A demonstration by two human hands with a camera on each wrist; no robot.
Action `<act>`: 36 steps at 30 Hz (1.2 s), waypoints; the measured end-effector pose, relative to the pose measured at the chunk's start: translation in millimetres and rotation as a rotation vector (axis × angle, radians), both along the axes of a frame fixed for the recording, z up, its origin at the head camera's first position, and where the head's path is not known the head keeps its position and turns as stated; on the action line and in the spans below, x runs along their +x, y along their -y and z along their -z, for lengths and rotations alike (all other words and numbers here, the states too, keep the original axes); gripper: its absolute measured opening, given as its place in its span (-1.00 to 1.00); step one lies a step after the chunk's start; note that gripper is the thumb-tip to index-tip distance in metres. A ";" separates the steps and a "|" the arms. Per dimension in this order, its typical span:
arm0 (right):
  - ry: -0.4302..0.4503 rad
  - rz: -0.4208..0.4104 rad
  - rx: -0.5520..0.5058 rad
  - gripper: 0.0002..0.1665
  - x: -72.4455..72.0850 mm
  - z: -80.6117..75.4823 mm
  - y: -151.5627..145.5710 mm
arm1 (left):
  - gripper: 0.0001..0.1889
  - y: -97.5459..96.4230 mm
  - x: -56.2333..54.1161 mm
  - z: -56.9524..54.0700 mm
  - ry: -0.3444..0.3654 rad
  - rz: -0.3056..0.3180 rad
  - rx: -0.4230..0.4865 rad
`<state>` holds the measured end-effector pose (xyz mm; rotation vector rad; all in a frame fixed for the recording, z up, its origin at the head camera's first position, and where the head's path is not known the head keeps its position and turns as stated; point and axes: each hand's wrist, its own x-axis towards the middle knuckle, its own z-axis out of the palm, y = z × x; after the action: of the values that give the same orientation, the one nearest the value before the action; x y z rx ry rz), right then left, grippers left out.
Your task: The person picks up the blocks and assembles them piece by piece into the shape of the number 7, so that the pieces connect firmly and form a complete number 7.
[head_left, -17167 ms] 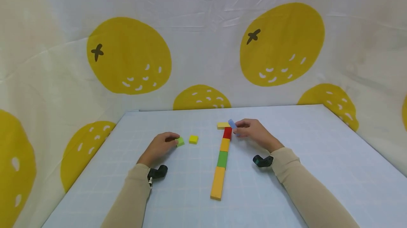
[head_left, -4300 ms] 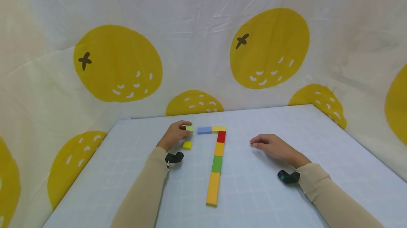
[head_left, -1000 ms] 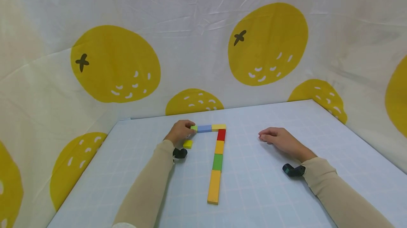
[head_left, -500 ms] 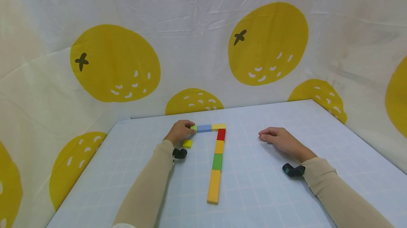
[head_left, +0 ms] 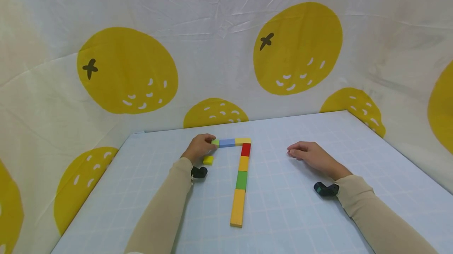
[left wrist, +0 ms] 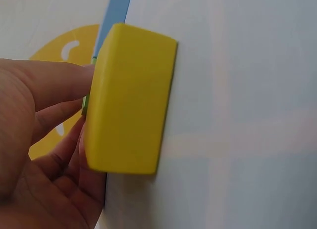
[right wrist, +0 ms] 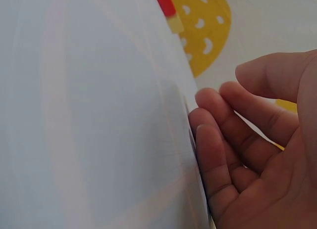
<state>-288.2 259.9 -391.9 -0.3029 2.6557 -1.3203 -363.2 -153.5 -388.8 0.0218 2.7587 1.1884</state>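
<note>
In the head view my left hand (head_left: 198,148) pinches a light green block (head_left: 215,143) between thumb and fingers, at the left end of a blue block (head_left: 227,143). A pale yellow block (head_left: 243,141) continues that row to the right. From its right end, red (head_left: 245,150), orange and green (head_left: 241,180) blocks and a long orange block (head_left: 237,208) run towards me. A loose yellow block (head_left: 208,160) lies just in front of my left hand; in the left wrist view it mostly hides the light green one. My right hand (head_left: 311,157) rests on the table, fingers loosely curled around nothing.
A light blue checked cloth covers the table (head_left: 283,214). Behind and to the sides hangs a white curtain (head_left: 219,57) printed with large yellow fruit. Each wrist carries a small black camera (head_left: 326,189).
Over the longer span, the blue block went from my right hand into the row. My left hand brought the light green block right against it. Within the last second, nothing visibly moves.
</note>
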 end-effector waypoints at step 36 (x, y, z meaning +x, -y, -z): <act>-0.006 0.011 0.019 -0.49 -1.4 1.6 1.1 | -0.57 31.5 16.3 -2.3 0.057 0.081 0.079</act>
<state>-289.6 258.8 -393.5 -0.2909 2.6771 -1.2983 -346.9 -185.0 -386.5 0.1057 2.6342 1.2558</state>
